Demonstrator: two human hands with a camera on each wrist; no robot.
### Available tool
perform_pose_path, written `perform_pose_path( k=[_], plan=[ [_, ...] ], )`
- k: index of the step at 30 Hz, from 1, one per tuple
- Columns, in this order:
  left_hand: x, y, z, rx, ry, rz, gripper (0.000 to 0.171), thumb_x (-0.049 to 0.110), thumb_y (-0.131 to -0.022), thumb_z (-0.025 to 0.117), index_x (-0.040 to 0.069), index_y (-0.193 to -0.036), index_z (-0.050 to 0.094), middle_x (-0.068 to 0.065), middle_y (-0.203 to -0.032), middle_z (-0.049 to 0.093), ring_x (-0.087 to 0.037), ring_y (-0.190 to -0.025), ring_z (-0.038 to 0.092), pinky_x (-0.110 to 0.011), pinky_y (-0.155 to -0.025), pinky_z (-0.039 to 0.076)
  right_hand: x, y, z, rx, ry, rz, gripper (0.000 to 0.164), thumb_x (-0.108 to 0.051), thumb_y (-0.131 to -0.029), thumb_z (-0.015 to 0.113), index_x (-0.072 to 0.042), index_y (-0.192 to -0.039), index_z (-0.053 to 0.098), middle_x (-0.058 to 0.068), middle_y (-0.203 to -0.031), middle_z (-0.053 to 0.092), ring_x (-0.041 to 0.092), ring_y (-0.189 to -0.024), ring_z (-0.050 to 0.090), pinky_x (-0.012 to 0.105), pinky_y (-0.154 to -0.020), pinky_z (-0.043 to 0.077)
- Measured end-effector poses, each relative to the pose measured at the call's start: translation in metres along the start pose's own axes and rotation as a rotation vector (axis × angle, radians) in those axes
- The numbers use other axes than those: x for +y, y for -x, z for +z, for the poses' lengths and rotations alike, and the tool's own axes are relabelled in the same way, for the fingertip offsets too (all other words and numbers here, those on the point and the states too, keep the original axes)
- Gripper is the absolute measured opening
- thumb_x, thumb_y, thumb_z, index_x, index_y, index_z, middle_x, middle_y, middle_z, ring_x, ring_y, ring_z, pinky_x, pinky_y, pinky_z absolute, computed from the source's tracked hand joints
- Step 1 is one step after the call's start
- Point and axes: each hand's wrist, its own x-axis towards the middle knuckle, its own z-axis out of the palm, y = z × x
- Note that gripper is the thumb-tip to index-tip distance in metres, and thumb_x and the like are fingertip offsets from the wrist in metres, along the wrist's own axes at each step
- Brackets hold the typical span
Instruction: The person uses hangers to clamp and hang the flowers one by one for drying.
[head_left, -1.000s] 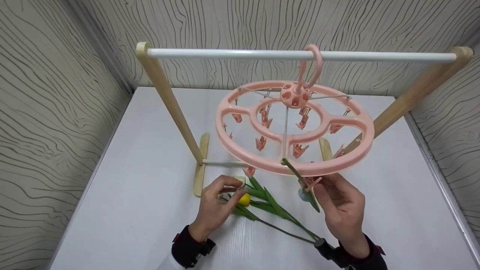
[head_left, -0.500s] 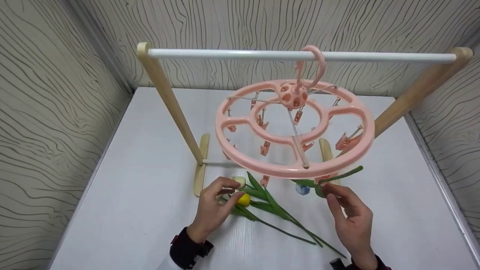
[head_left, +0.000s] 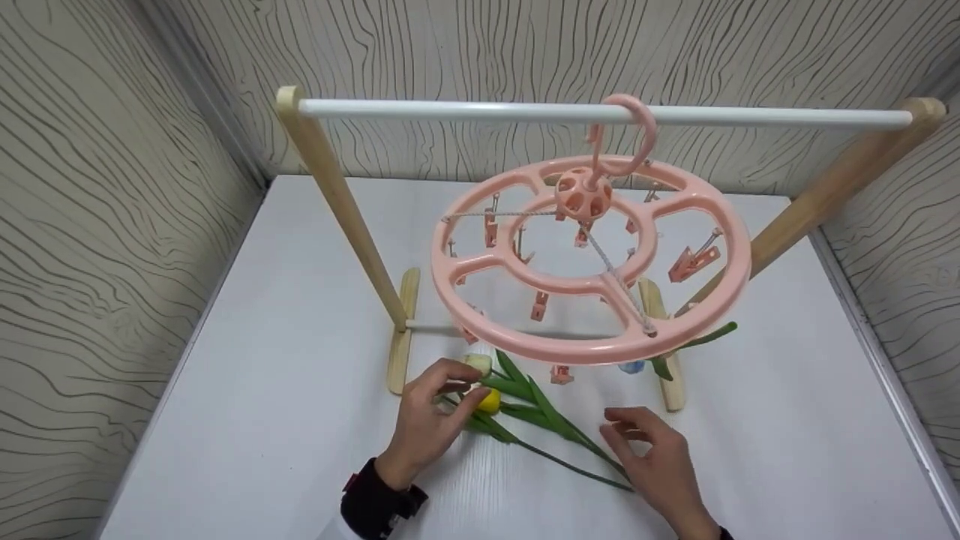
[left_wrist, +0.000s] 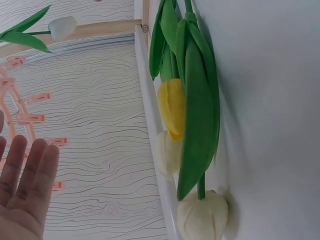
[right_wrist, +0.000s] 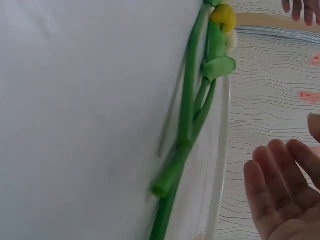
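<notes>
A pink round clip hanger (head_left: 559, 349) hangs by its hook from a white rod (head_left: 465, 109). A pale blue tulip (head_left: 631, 367) hangs under its front right rim; its clip is hidden in the head view. My right hand (head_left: 660, 465), fingers loosely bent and holding nothing, is over the table beside the tulip stems. Above the flower heads hovers my left hand (head_left: 431, 420), its fingers relaxed and apart from them in the left wrist view. A yellow tulip (left_wrist: 171, 107) and two white tulips, one nearer (left_wrist: 202, 217), lie on the table.
Wooden posts, left (head_left: 341, 210) and right (head_left: 832, 195), carry the rod over the white table (head_left: 262, 360). Several pink clips (head_left: 694, 262) dangle from the hanger. Wood-patterned panels (head_left: 480, 45) stand behind and at the sides.
My right hand has let go of the blue tulip and moved down and left. The hanger has turned, carrying the tulip rightward. My left hand has hardly moved.
</notes>
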Motion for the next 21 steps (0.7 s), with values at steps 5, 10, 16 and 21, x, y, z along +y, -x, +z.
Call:
perform_pose_path(
  k=[5, 10, 16, 21],
  plan=[
    [-0.002, 0.002, 0.001, -0.016, -0.008, -0.038, 0.018, 0.024, -0.087, 0.071, 0.017, -0.102, 0.064, 0.003, -0.100, 0.069, -0.007, -0.091, 0.068, -0.025, -0.075, 0.061, -0.001, -0.001, 0.010, -0.184, 0.127, 0.077, 0.021, -0.024, -0.081, 0.078, -0.026, -0.100, 0.070, -0.012, -0.092, 0.068, -0.001, -0.082, 0.060, 0.017, -0.074, 0.054],
    [-0.004, 0.003, 0.002, -0.020, -0.012, -0.025, 0.018, 0.023, -0.088, 0.070, 0.017, -0.103, 0.064, 0.000, -0.100, 0.069, -0.008, -0.092, 0.068, -0.024, -0.075, 0.061, -0.005, -0.009, 0.014, -0.274, 0.217, 0.110, 0.021, -0.020, -0.079, 0.078, -0.022, -0.100, 0.072, -0.010, -0.086, 0.065, 0.003, -0.076, 0.054, 0.017, -0.068, 0.045],
    [-0.004, 0.003, 0.002, -0.015, -0.012, 0.030, 0.018, 0.017, -0.087, 0.071, 0.013, -0.103, 0.063, -0.004, -0.099, 0.069, -0.011, -0.090, 0.068, -0.027, -0.073, 0.061, -0.008, -0.015, 0.018, -0.327, 0.257, 0.100, 0.021, -0.014, -0.077, 0.079, -0.016, -0.097, 0.073, -0.007, -0.077, 0.062, 0.006, -0.069, 0.050, 0.017, -0.060, 0.040],
    [-0.006, 0.004, 0.001, -0.005, -0.028, 0.019, 0.017, 0.019, -0.087, 0.071, 0.017, -0.102, 0.064, 0.001, -0.099, 0.069, -0.009, -0.089, 0.068, -0.032, -0.070, 0.062, -0.009, -0.019, 0.018, -0.343, 0.250, 0.092, 0.016, -0.010, -0.078, 0.076, -0.015, -0.094, 0.074, -0.006, -0.075, 0.063, 0.007, -0.068, 0.051, 0.017, -0.060, 0.041]
  ],
)
